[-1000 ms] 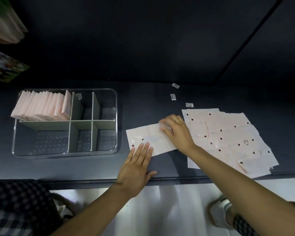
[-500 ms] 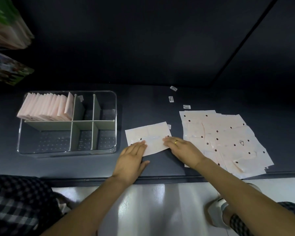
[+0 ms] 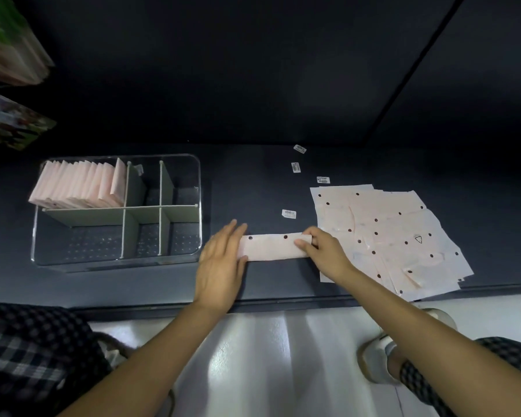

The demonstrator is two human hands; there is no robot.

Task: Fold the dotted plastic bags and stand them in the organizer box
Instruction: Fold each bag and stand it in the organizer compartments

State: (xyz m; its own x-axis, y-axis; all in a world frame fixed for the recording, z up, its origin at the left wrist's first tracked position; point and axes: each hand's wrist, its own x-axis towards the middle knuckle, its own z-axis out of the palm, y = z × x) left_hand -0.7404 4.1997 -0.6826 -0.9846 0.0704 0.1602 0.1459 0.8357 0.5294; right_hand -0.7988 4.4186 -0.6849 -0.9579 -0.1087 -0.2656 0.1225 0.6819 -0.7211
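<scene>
We see the strip (image 3: 275,247), a dotted bag now folded into a long narrow band, lying flat on the tabletop (image 3: 253,188) between our two hands, just right of the box (image 3: 193,164). Its left end hides under our left hand (image 3: 221,263), whose fingers lie straight and flat, so that grip is loose and pressing, not clasping. Our right hand (image 3: 325,251) covers the strip's right end; the thumb lies on top and the fingers curl round the edge, a narrow grip pinching the strip. Half a second ago the bag was a wider rectangle, and a second ago the right hand was up at its far edge; it is now half as deep, and both hands have moved apart to its ends. The folded bags (image 3: 79,188) stand in the box's far left compartment, their lower edges hidden by the divider. The stack (image 3: 385,236) of unfolded bags lies to the right, partly covered by our right wrist. Four small labels (image 3: 289,214) lie nearby, their print too small to read. The things at upper left are cut off and blurred.
</scene>
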